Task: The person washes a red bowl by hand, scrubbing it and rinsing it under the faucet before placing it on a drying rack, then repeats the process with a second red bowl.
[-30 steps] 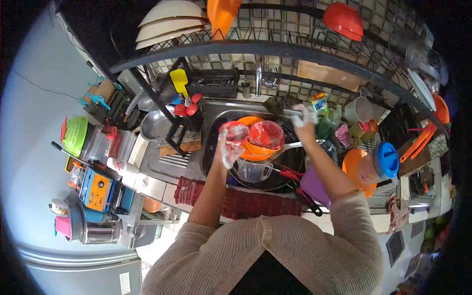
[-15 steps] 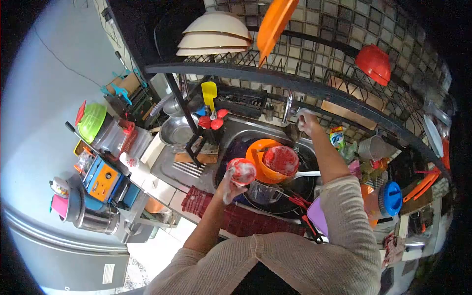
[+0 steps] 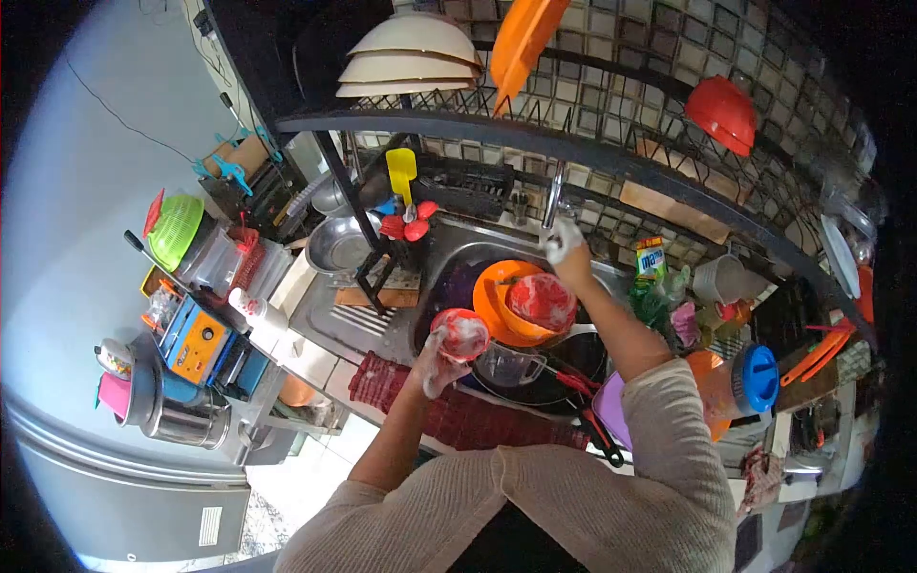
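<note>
My left hand [image 3: 437, 368] is closed on the rim of a small red bowl [image 3: 461, 336], tilted to show white suds inside. Foam also coats that hand. My right hand [image 3: 565, 243], white with suds, is just below the spout of the faucet [image 3: 554, 196]; its fingers are too covered in foam to make out. Between my hands, in the sink, a larger red bowl [image 3: 542, 302] with soapy streaks rests on orange bowls [image 3: 494, 291]. A clear measuring cup [image 3: 506, 366] lies nearer to me, over a dark pan.
A black dish rack [image 3: 458, 124] crosses above the sink, holding white bowls [image 3: 411, 67] and a red bowl [image 3: 721, 115]. Left of the sink stands a metal basin [image 3: 342, 244]. A dark red cloth [image 3: 478, 420] covers the front edge. A blue-lidded jar [image 3: 759, 379] is at right.
My right hand has come down and left from the faucet handle to beneath the spout. My left hand still holds the small red bowl, with its inside now turned more toward me.
</note>
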Motion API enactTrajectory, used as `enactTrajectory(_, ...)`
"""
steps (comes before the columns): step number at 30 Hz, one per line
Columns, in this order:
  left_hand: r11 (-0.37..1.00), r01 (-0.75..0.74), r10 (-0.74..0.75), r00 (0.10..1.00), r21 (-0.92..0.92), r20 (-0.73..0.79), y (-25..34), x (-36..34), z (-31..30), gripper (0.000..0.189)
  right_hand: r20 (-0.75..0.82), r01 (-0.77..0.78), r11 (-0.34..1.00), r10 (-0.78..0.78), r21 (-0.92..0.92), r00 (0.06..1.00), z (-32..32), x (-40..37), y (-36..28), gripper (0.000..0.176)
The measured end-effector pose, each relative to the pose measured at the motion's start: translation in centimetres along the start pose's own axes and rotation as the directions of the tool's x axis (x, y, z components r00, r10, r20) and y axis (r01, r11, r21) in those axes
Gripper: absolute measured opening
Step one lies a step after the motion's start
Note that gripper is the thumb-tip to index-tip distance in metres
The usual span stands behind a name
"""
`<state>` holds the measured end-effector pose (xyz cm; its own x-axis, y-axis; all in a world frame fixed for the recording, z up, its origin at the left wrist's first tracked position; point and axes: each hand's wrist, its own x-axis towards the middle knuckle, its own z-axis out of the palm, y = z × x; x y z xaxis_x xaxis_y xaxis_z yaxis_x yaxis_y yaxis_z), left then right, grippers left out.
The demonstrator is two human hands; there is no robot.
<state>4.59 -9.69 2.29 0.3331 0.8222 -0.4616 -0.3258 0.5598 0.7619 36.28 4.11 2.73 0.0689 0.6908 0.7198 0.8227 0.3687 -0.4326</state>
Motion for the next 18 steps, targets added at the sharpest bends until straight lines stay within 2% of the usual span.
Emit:
enactTrajectory(1,1.0,0.0,0.0,1.0,-0.001,0.009,-0.1,0.0,0.0,0.074,0.164,-0.074,0.997,0.078,-0.031,0.983,0.4,-0.1,-0.8,0.034)
enactTrajectory(2,1.0,0.001,-0.001,1.0,0.0,0.008,-0.1,0.0,0.1,0.074,0.333,-0.13,0.969,0.054,0.211,0.941,0.8,0.1,-1.6,0.033)
enactTrajectory(3,1.0,0.009,-0.009,1.0,-0.004,-0.001,0.0,-0.1,0.3,0.072,0.543,-0.239,0.913,0.023,0.331,0.839,0.5,0.6,-2.5,0.029)
enactTrajectory(4,1.0,0.018,-0.018,1.0,-0.008,-0.011,0.0,-0.2,0.4,0.07,0.716,-0.367,0.834,-0.048,0.412,0.696,0.2,1.3,-2.9,0.025)
enactTrajectory(6,0.999,-0.001,0.001,1.0,-0.036,0.01,0.1,-0.3,0.5,0.067,0.931,-0.389,0.913,0.029,0.124,0.364,8.0,1.6,2.4,0.025)
enactTrajectory(7,0.998,-0.021,0.023,0.999,-0.066,0.033,0.1,-0.4,0.6,0.063,0.935,-0.37,0.903,-0.085,0.219,0.344,4.8,3.2,-1.3,0.028)
enactTrajectory(8,0.997,-0.019,0.021,0.999,-0.071,0.029,0.1,-0.6,0.6,0.063,0.972,-0.439,0.883,-0.069,0.163,0.223,2.6,4.7,-4.2,0.031)
enactTrajectory(10,0.997,-0.019,0.017,1.0,-0.077,-0.018,0.3,-0.9,0.6,0.058,0.965,-0.073,0.99,-0.098,0.119,0.244,4.2,5.4,-3.2,0.027)
enactTrajectory(11,0.996,-0.021,0.019,1.0,-0.083,-0.022,0.2,-1.0,0.4,0.058,0.966,-0.069,0.99,-0.101,0.12,0.238,4.6,5.8,-3.0,0.027)
enactTrajectory(13,0.996,-0.039,0.037,0.999,-0.076,-0.025,0.0,-1.1,0.1,0.058,0.998,0.081,0.997,0.013,-0.018,0.063,4.3,6.9,-3.7,0.025)
enactTrajectory(15,0.996,-0.049,0.047,0.998,-0.076,-0.028,-0.2,-1.0,-0.4,0.058,0.997,0.101,0.995,0.002,-0.011,0.083,4.0,7.2,-4.0,0.024)
enactTrajectory(16,0.997,-0.021,0.022,1.0,-0.069,0.021,-0.3,-0.8,-0.7,0.062,0.994,0.115,0.993,-0.006,-0.007,0.106,3.8,7.3,-4.0,0.024)
enactTrajectory(17,0.998,0.007,-0.003,0.998,-0.06,0.07,-0.4,-0.6,-0.9,0.066,0.984,0.072,0.997,-0.049,0.037,0.171,3.4,7.3,-3.9,0.021)
enactTrajectory(18,0.998,0.005,-0.001,0.997,-0.061,0.072,-0.1,-0.9,-0.5,0.066,0.984,0.074,0.997,-0.048,0.036,0.172,3.0,7.0,-4.2,0.021)
